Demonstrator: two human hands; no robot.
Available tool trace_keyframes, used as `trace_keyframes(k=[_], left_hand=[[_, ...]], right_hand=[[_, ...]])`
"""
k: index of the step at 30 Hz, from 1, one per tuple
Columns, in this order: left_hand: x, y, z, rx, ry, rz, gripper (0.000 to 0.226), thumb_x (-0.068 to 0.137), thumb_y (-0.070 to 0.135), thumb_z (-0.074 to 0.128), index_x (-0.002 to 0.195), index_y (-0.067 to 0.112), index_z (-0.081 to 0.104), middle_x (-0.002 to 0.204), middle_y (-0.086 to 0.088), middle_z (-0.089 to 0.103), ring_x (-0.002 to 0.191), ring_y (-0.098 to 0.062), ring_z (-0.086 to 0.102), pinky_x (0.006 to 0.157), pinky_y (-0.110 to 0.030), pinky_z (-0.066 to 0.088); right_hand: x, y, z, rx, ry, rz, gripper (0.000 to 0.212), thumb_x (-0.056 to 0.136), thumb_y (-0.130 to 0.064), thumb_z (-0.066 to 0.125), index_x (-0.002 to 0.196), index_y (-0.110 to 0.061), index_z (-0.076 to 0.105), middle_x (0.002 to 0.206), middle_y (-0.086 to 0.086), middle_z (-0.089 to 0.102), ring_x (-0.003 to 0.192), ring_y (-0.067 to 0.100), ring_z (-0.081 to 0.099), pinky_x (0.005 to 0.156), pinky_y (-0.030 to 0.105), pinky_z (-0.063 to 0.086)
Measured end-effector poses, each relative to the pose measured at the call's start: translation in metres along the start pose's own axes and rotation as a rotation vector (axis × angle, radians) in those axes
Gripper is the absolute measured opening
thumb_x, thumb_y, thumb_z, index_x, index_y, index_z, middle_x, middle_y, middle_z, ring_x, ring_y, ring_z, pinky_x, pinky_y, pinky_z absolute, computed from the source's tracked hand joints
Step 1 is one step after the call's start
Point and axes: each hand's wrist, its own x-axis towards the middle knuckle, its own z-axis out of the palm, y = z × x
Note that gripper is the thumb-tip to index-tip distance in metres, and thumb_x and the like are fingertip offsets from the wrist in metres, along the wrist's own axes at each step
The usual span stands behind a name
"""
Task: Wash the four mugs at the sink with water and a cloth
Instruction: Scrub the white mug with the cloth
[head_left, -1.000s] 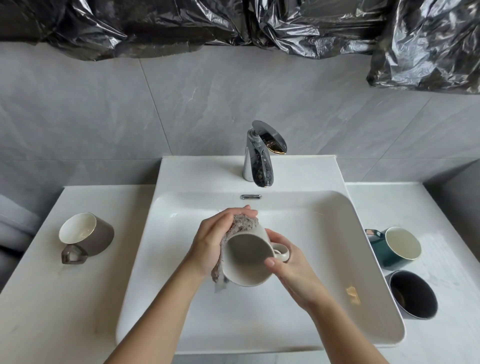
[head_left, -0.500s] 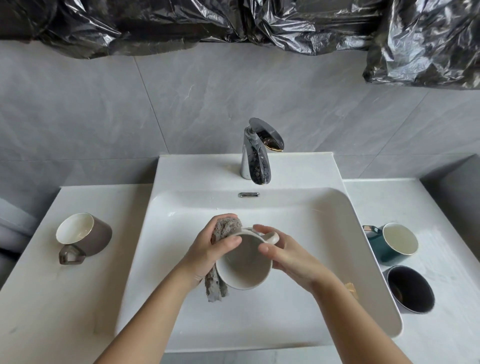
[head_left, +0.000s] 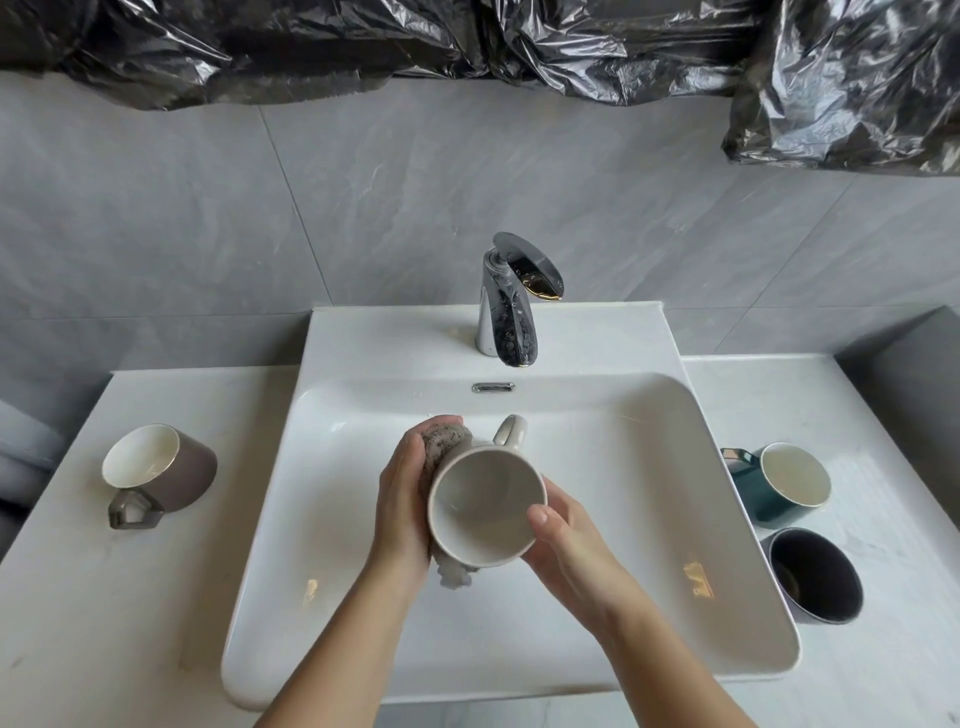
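Over the white sink (head_left: 649, 519) I hold a pale grey mug (head_left: 485, 506), its mouth facing me and its handle pointing away toward the tap. My left hand (head_left: 402, 499) presses a grey cloth (head_left: 444, 441) against the mug's left side. My right hand (head_left: 563, 535) grips the mug's rim and right side. A brown mug (head_left: 161, 470) lies on its side on the left counter. A teal mug (head_left: 779, 483) and a dark navy mug (head_left: 813, 574) stand on the right counter.
A chrome tap (head_left: 511, 306) stands at the back of the sink; no water runs from it. White counter (head_left: 130, 597) flanks the basin on both sides. Crumpled black plastic (head_left: 467, 47) hangs along the grey tiled wall above.
The mug has turned in my hands: its handle swung from the right side to point away toward the tap. The cloth slid along the mug's left side.
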Motion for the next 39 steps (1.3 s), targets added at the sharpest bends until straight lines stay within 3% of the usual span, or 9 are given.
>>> trace_keyframes(k=[4,9,13,19,22,24,27,34,39], left_hand=[[-0.001,0.008,0.003,0.151,-0.136,0.19,0.041,0.086,0.046,0.043,0.097,0.021,0.074,0.117,-0.003,0.07,0.123,-0.023,0.056,0.103,-0.043,0.041],[0.01,0.009,-0.009,0.207,-0.242,0.154,0.039,0.091,0.03,0.039,0.106,0.011,0.069,0.118,0.004,0.063,0.116,-0.018,0.057,0.098,-0.032,0.041],[0.014,0.007,-0.009,0.278,-0.291,0.219,0.037,0.093,0.023,0.036,0.103,0.009,0.07,0.115,0.0,0.063,0.117,-0.019,0.056,0.097,-0.023,0.042],[0.013,0.017,-0.015,0.366,-0.365,-0.033,0.044,0.087,0.048,0.046,0.112,0.018,0.066,0.108,0.0,0.072,0.102,-0.014,0.066,0.087,-0.028,0.046],[0.005,0.02,-0.022,0.412,-0.496,-0.058,0.084,0.065,0.078,0.062,0.128,0.024,0.051,0.119,0.001,0.066,0.108,-0.014,0.063,0.09,-0.028,0.048],[0.005,0.022,-0.028,0.428,-0.55,-0.09,0.1,0.051,0.081,0.071,0.132,0.029,0.045,0.127,0.002,0.06,0.117,-0.014,0.058,0.096,-0.027,0.045],[0.005,0.026,-0.033,0.481,-0.595,-0.123,0.095,0.052,0.067,0.079,0.134,0.036,0.041,0.133,0.006,0.055,0.123,-0.01,0.052,0.102,-0.029,0.041],[-0.001,0.005,-0.024,0.236,-0.315,-0.089,0.075,0.057,0.049,0.071,0.125,0.022,0.052,0.12,-0.01,0.064,0.109,-0.023,0.062,0.09,-0.035,0.048],[-0.01,-0.005,-0.016,0.221,-0.199,-0.026,0.069,0.063,0.056,0.065,0.123,0.024,0.055,0.118,0.001,0.065,0.11,-0.014,0.061,0.094,-0.034,0.047]], right_hand=[[0.001,0.001,-0.005,-0.007,0.037,0.02,0.087,0.06,-0.061,0.086,0.132,-0.02,0.062,0.128,0.015,0.062,0.115,0.026,0.059,0.093,0.038,0.047],[-0.004,-0.001,-0.001,-0.061,-0.052,-0.025,0.09,0.062,-0.063,0.083,0.136,-0.019,0.058,0.137,0.024,0.052,0.119,0.028,0.058,0.092,0.039,0.047],[0.0,-0.006,-0.006,-0.133,-0.023,-0.028,0.081,0.06,-0.065,0.084,0.129,-0.029,0.063,0.134,0.014,0.059,0.118,0.029,0.058,0.096,0.039,0.047],[-0.001,-0.004,-0.009,-0.182,-0.059,-0.015,0.088,0.058,-0.063,0.086,0.132,-0.023,0.062,0.133,0.008,0.063,0.121,0.02,0.06,0.104,0.042,0.047],[0.001,-0.007,-0.016,-0.159,-0.049,0.054,0.094,0.056,-0.064,0.086,0.135,-0.02,0.06,0.133,0.01,0.062,0.126,0.031,0.058,0.105,0.047,0.045],[0.004,-0.012,-0.018,-0.201,-0.078,0.087,0.093,0.059,-0.065,0.085,0.135,-0.017,0.059,0.133,0.018,0.059,0.124,0.036,0.057,0.098,0.044,0.046],[0.008,-0.019,-0.019,-0.218,-0.119,0.139,0.093,0.063,-0.066,0.081,0.136,-0.013,0.058,0.136,0.022,0.055,0.123,0.042,0.056,0.096,0.046,0.046],[0.006,-0.003,-0.015,-0.027,-0.104,0.153,0.088,0.067,-0.059,0.083,0.139,-0.019,0.054,0.14,0.029,0.047,0.124,0.036,0.055,0.101,0.049,0.048],[0.001,0.016,-0.006,0.064,0.045,0.066,0.088,0.064,-0.057,0.086,0.135,-0.012,0.058,0.136,0.022,0.057,0.129,0.042,0.052,0.106,0.053,0.044]])
